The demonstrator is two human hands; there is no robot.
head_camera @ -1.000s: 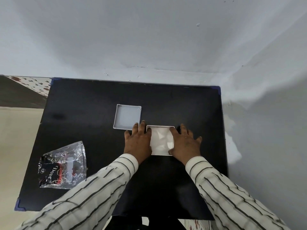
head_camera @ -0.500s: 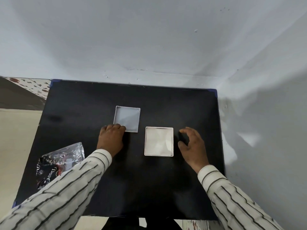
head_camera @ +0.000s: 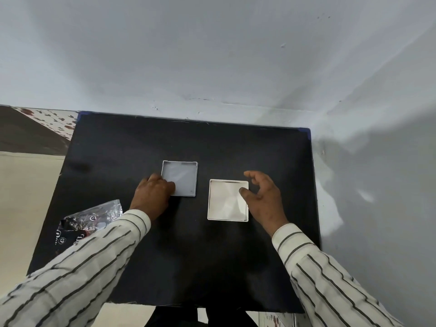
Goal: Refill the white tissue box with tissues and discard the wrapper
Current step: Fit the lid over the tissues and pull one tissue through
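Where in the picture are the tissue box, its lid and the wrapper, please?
tissue box (head_camera: 224, 204), head view, on the white tissues inside it.
lid (head_camera: 185, 177), head view, on its bare inner face.
wrapper (head_camera: 92, 218), head view, on the crinkled clear plastic.

A black desk (head_camera: 165, 267) stands in a corner where 2 pale grey walls (head_camera: 212, 55) meet; beige floor (head_camera: 21, 197) lies left.

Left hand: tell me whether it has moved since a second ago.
Yes. The left hand has left the tissue box and gone left and away, to the lid's near left corner.
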